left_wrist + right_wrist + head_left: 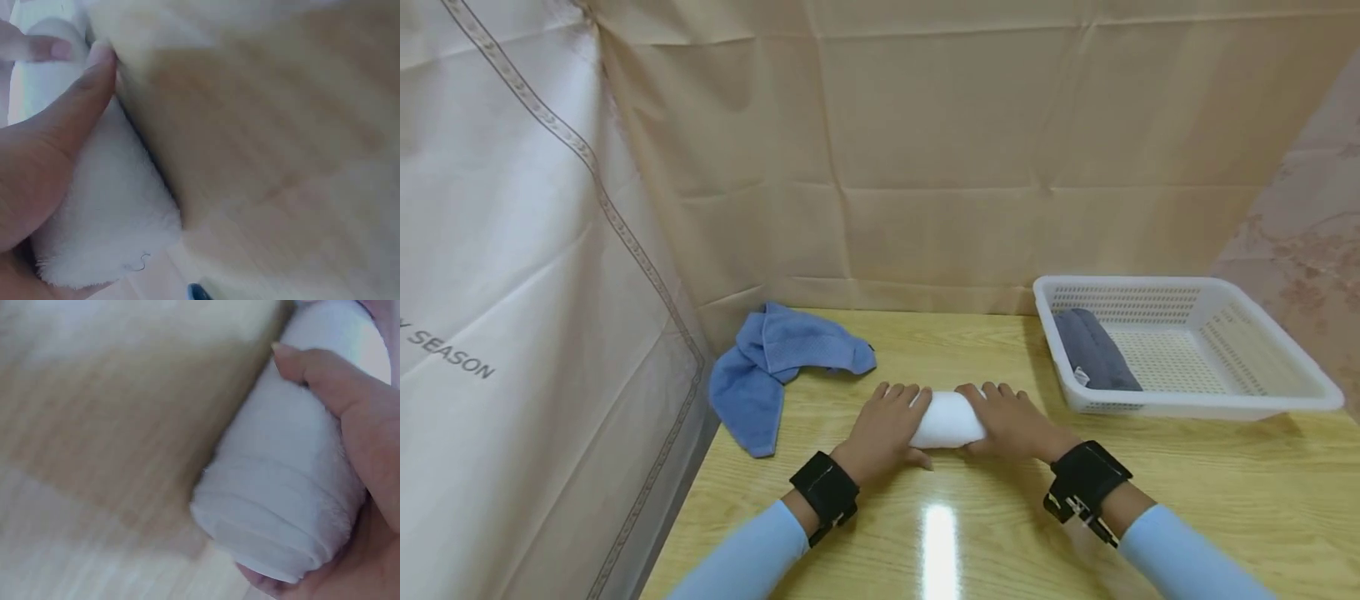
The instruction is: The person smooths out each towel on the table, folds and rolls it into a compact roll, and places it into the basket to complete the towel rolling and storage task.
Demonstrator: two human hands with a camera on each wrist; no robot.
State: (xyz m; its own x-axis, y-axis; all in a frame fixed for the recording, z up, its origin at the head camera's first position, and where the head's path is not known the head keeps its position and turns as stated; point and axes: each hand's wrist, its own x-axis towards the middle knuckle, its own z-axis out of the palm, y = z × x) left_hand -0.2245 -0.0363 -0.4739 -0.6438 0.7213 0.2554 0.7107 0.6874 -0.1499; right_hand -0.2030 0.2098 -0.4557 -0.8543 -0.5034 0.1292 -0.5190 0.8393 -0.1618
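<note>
A white towel [948,420], rolled into a short thick cylinder, lies on the wooden table [1000,533] in front of the person. The left hand [886,425] grips its left end, fingers over the top and thumb along the near side. At the opposite end the right hand [1011,421] holds it the same way. The left wrist view shows the thumb pressed along the fluffy roll [119,200]. Layered folds show at the end of the roll [269,506] in the right wrist view, with the palm behind it.
A crumpled blue towel [775,358] lies at the back left. To the right stands a white plastic basket [1210,404] with a rolled dark grey towel [1093,350] along its left side. Beige cloth [940,167] hangs behind the table, and a pale cloth [535,333] hangs at the left.
</note>
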